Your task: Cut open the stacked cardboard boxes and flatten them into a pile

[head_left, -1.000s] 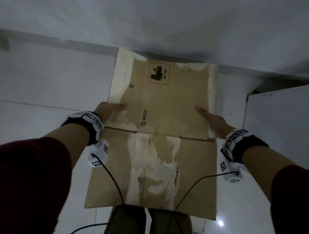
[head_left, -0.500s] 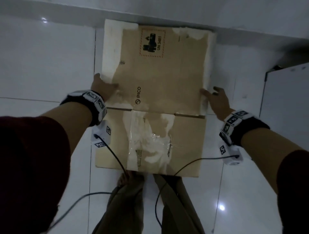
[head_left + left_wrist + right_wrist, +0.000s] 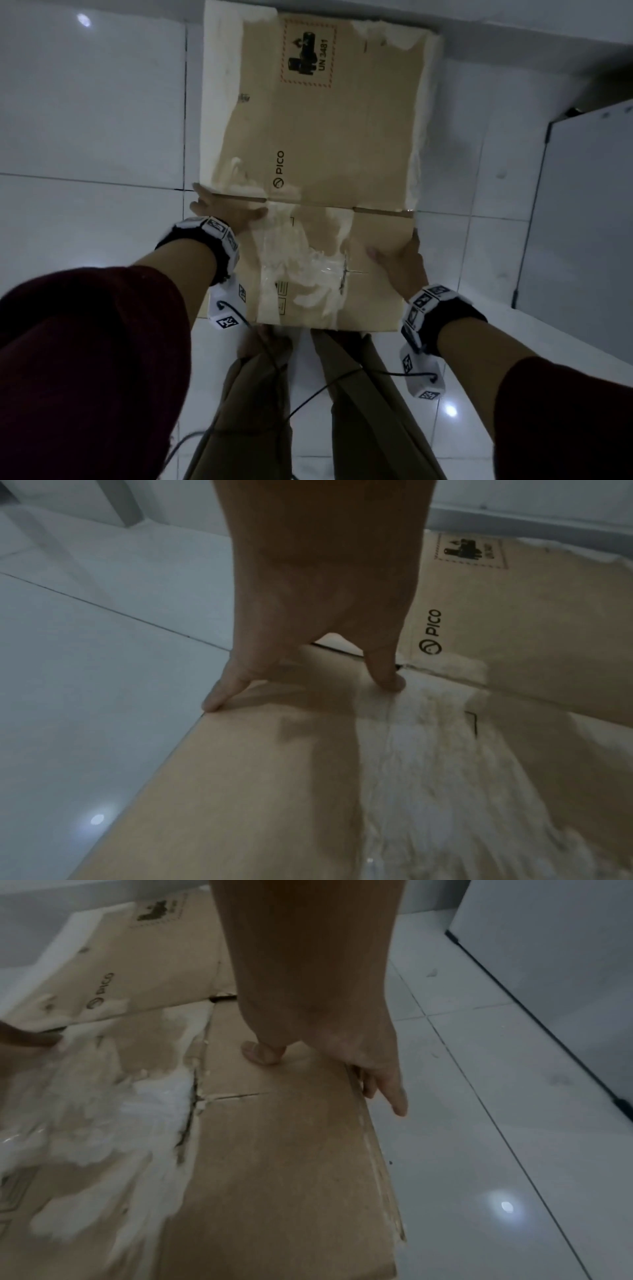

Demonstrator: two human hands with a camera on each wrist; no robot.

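A flattened brown cardboard box (image 3: 318, 137) with torn white tape, a PICO logo and a red-framed hazard label stretches away from me over the white tiled floor (image 3: 92, 120). Its far end lies low by the wall; its near end hangs above my feet. My left hand (image 3: 226, 205) holds the left edge at the cross crease, thumb (image 3: 390, 680) pressed on top. My right hand (image 3: 394, 253) pinches the right edge of the near panel (image 3: 274, 1150), thumb (image 3: 260, 1053) on top and fingers (image 3: 387, 1088) down over the side.
A white cabinet panel (image 3: 582, 205) stands at the right, close to the box's edge. The grey baseboard (image 3: 513, 34) runs along the far wall. My legs in tan trousers (image 3: 359, 394) and dangling black cables (image 3: 308, 401) are below the near panel.
The box has gone down toward the floor and away from me. Both hands slid back along its edges, from the far panel to the crease and the near panel.
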